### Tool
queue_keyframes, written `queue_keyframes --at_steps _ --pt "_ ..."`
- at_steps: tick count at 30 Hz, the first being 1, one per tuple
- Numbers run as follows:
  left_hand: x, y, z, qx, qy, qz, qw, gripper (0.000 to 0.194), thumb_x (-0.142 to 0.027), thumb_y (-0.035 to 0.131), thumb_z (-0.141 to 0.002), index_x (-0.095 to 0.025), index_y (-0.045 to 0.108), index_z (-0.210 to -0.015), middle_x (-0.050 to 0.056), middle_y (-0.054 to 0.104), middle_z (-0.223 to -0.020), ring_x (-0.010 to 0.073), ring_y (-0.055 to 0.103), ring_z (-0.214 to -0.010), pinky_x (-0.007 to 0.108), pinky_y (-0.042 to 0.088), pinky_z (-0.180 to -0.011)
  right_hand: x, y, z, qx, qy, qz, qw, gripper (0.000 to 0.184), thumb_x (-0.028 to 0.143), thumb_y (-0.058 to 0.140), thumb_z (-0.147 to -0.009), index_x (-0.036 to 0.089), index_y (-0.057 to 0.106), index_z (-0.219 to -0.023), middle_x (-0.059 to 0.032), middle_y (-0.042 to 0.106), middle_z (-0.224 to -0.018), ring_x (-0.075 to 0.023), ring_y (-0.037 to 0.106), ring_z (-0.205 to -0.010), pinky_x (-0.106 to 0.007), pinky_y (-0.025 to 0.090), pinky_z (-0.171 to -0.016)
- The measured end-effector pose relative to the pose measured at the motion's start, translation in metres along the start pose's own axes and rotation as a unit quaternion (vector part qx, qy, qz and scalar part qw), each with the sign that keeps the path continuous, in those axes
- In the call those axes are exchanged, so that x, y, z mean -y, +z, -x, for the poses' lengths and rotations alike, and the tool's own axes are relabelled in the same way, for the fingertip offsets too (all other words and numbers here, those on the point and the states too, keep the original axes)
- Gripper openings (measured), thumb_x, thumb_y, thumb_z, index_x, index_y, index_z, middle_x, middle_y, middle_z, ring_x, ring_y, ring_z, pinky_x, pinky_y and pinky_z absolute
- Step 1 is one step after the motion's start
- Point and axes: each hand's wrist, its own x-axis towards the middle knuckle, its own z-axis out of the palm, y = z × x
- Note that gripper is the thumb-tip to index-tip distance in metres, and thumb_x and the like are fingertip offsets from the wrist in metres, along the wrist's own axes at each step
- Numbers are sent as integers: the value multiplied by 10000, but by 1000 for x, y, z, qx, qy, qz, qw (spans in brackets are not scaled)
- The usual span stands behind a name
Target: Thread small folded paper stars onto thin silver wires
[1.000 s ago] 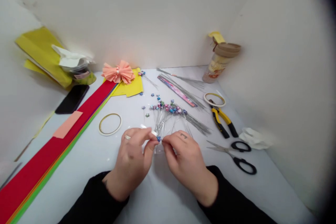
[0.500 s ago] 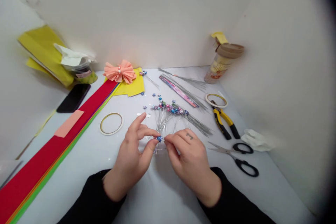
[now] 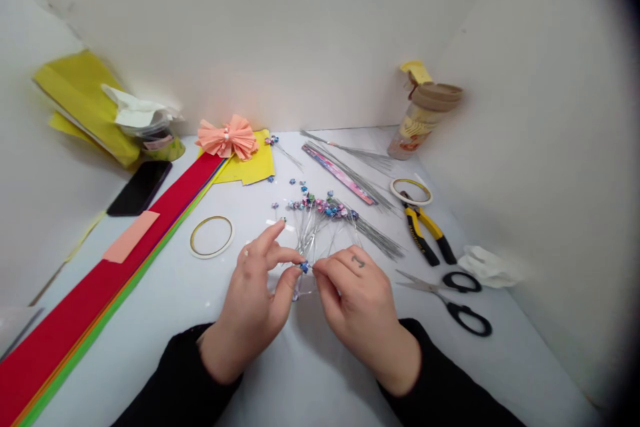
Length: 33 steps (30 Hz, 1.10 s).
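Note:
Between the thumb and index finger of my left hand (image 3: 257, 293) is a small blue folded paper star (image 3: 304, 267). My right hand (image 3: 363, 307) is closed in a pinch right beside the star; what its fingertips grip is too small to make out. Behind my hands lies a cluster of colourful paper stars (image 3: 325, 205) on thin wire stems. A bundle of bare wires (image 3: 377, 237) extends to the right of the cluster. A few loose stars (image 3: 293, 181) are scattered just beyond it.
At the right are scissors (image 3: 440, 290), yellow-black pliers (image 3: 425, 230), a tape roll (image 3: 411, 191), crumpled tissue (image 3: 487, 267) and a cup (image 3: 425, 120). At the left are another tape roll (image 3: 211, 236), red paper strips (image 3: 105, 287), a peach paper bow (image 3: 229, 137) and a phone (image 3: 140, 188).
Both hands stay almost in place. The blue star has turned slightly and dropped a little between the left fingertips, and the left raised fingers have shifted a little.

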Motion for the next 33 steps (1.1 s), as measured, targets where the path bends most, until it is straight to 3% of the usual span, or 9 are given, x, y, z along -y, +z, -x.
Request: queue_keyframes --at_steps 5,9,11,15,17,19,23,28,33 --pt "1 -4 0 2 -4 17 1000 641 -113 559 -852 -215 278 -1418 25 710 -943 209 643 -942 419 438 -935 1 -3 -2 -11 16 -28 999 191 97 500 -871 156 667 -800 -58 623 -698 -189 507 -689 -330 422 -645" --pt "3 -6 -3 -66 -104 140 982 575 -137 513 -879 -224 275 -1395 61 690 -1023 195 639 -983 400 466 -902 -3 -7 -6 -63 120 -152 979 124 133 562 -839 191 649 -773 -18 638 -683 -168 550 -667 -304 451 -634" --pt "1 -2 -3 -60 -186 227 954 502 -163 508 -879 -215 317 -1341 76 688 -1007 189 648 -954 368 501 -828 -8 -6 -8 -83 197 -260 942 65 185 605 -821 204 643 -772 -7 650 -697 -151 561 -630 -282 462 -595" --pt "-10 10 -1 80 -317 401 856 591 -213 592 -814 -190 290 -1321 110 706 -1014 203 676 -940 345 525 -772 -16 0 -10 -116 282 -476 825 91 288 663 -784 203 633 -784 13 626 -682 -105 516 -533 -238 439 -509" --pt "-18 14 0 118 -355 447 813 689 -215 645 -771 -183 260 -1341 111 715 -1011 211 675 -963 349 517 -806 -17 3 -12 -118 305 -533 780 140 314 707 -747 198 630 -755 26 606 -653 -84 481 -498 -221 419 -489" --pt "-23 15 0 126 -384 457 792 757 -206 683 -742 -176 245 -1359 85 729 -940 203 677 -930 349 502 -832 -17 5 -12 -123 324 -558 754 177 324 755 -706 196 635 -733 26 618 -660 -77 488 -509 -213 421 -504" --pt "-26 13 -2 124 -416 455 778 807 -196 710 -716 -165 249 -1376 20 722 -767 178 672 -792 329 491 -788 -16 7 -13 -124 345 -570 735 185 321 804 -665 208 667 -719 24 650 -690 -88 540 -569 -208 441 -546" --pt "-27 13 -4 111 -434 489 748 828 -192 729 -682 -160 254 -1360 -12 695 -720 166 664 -763 314 488 -770 -16 11 -10 -113 347 -572 735 157 305 812 -663 216 698 -726 24 667 -708 -92 553 -587 -216 450 -561" --pt "-27 12 -6 104 -434 452 772 766 -196 716 -697 -184 270 -1319 -47 655 -664 138 626 -634 234 441 -587 -14 14 -8 -104 364 -584 718 212 375 787 -695 210 721 -811 -5 685 -751 -96 563 -603 -232 469 -584"
